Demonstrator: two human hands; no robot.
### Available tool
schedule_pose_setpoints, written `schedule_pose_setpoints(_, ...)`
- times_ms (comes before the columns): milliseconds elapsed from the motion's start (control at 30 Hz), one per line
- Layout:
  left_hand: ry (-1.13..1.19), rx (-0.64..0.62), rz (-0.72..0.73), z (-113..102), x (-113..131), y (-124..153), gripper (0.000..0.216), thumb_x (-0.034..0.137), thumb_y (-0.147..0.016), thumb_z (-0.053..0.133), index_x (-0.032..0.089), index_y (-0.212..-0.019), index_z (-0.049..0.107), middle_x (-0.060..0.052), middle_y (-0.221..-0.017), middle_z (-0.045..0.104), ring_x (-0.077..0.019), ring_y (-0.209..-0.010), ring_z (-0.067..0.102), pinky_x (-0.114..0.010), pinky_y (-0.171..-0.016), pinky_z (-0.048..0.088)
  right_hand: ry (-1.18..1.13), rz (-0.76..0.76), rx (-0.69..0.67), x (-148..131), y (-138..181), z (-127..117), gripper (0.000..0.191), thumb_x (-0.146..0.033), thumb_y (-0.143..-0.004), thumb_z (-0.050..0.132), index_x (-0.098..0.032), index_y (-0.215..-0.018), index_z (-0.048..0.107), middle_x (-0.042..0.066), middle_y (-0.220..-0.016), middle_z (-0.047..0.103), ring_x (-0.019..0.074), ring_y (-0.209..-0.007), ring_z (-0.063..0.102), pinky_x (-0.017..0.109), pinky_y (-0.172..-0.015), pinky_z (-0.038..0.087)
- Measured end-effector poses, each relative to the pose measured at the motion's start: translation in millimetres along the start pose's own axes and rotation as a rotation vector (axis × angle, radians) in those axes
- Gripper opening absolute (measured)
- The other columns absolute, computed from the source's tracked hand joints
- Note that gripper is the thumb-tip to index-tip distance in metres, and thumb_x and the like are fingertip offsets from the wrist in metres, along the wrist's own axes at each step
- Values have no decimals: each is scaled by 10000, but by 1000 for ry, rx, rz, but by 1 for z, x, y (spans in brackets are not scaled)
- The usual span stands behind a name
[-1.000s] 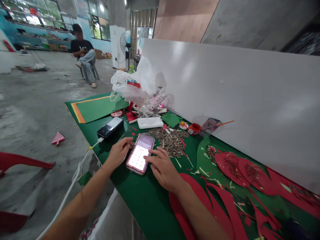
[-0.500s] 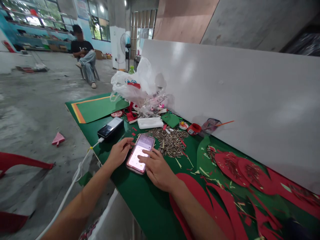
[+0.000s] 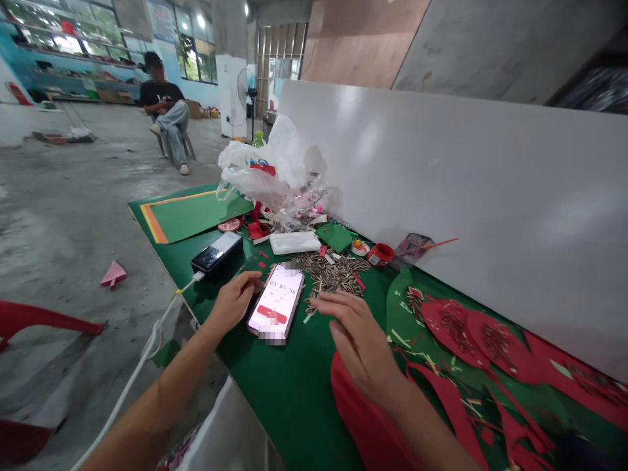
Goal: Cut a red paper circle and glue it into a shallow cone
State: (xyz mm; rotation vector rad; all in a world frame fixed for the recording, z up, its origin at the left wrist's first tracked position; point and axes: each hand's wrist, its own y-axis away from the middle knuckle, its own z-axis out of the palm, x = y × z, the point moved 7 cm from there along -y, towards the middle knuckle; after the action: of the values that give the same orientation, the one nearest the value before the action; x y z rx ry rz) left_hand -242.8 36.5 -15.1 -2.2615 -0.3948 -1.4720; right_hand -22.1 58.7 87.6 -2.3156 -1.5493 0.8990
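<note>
A smartphone [image 3: 277, 297] lies face up on the green table, its lit screen reading 03:01:56 above a red button. My left hand [image 3: 236, 297] rests beside the phone's left edge, fingers bent loosely toward it and not wrapped around it; whether the fingertips touch it is hard to tell. To the right of the phone, my right hand [image 3: 360, 343] hovers open with spread fingers and holds nothing. Just beyond that hand is a heap of striped seeds [image 3: 338, 271]. Red paper [image 3: 350, 412] lies partly under my right forearm.
A black device [image 3: 217, 252] with a white cable sits at the table's left edge. Behind stand a white case [image 3: 294, 243], plastic bags [image 3: 275, 167] and a red jar [image 3: 381, 254]. Red cutouts bearing seeds [image 3: 456, 327] lie right. A person [image 3: 164, 108] sits across the room.
My right hand has moved off the phone to the right. The phone's screen has changed from a light page to a timer display. My left hand stays about where it was.
</note>
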Motion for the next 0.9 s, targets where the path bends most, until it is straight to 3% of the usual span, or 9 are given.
schedule_pose_setpoints(133, 47, 2, -30, -2, -4, -2, 317, 270, -804, 433, 146, -1068, 556, -67, -928, 664, -176, -815, 632, -318, -768, 496, 243, 2, -7, -9, 42, -39, 401, -130, -835, 404, -263, -1204, 485, 51, -1115, 618, 219, -1091, 531, 417, -915, 430)
schedule_pose_setpoints(233, -2, 111, -33, -14, 5, 8, 319, 305, -830, 420, 135, -1063, 556, -85, -934, 664, -186, -778, 638, -322, -732, 510, 385, -1, -32, -13, 84, -54, 456, -161, -815, 442, -265, -1259, 455, 37, -1110, 633, 222, -1033, 573, 398, -879, 457)
schedule_pose_setpoints(300, -155, 235, 83, -21, 26, 24, 297, 301, -849, 415, 162, -1069, 559, -76, -950, 665, -193, -819, 632, -334, -790, 493, 426, 57, -58, -13, 111, -54, 460, -191, -828, 440, -271, -1280, 445, 34, -1124, 632, 219, -1022, 587, 383, -857, 473)
schedule_pose_setpoints(367, -290, 268, 269, -15, 55, 47, 261, 268, -852, 431, 200, -1065, 566, -63, -1010, 656, -203, -907, 613, -346, -870, 462, 449, 81, -77, -15, 131, -48, 435, -212, -847, 422, -275, -1276, 457, 34, -1148, 625, 210, -1039, 584, 365, -846, 481)
schedule_pose_setpoints(433, -321, 160, 455, 7, 83, 71, 239, 220, -853, 433, 227, -1048, 573, -55, -984, 661, -198, -919, 607, -329, -854, 472, 495, 74, -102, -19, 144, -35, 406, -234, -854, 425, -258, -1254, 484, 43, -1186, 606, 209, -1084, 561, 358, -858, 474)
schedule_pose_setpoints(600, -316, -315, 794, 92, 130, 127, 357, 203, -870, 426, 195, -1221, 491, -107, -1104, 620, -203, -1018, 570, -360, -898, 462, 666, 148, -172, -25, 159, -10, 420, -316, -840, 476, -143, -1221, 508, 124, -1269, 539, 268, -1178, 485, 425, -906, 437)
schedule_pose_setpoints(733, -416, -508, 824, 135, 128, 157, 445, 406, -876, 441, 130, -1220, 495, -150, -1237, 550, -262, -1171, 483, -436, -963, 416, 668, 205, -242, -40, 178, -7, 409, -335, -861, 466, -93, -1184, 534, 159, -1228, 566, 290, -1129, 526, 466, -900, 439)
schedule_pose_setpoints(900, -487, -597, 862, 144, 107, 186, 636, 590, -804, 438, 113, -1219, 507, -167, -1273, 522, -273, -1238, 422, -441, -1028, 347, 590, 283, -286, -64, 201, -8, 399, -311, -864, 478, -94, -1196, 527, 151, -1239, 559, 268, -1148, 514, 445, -907, 460)
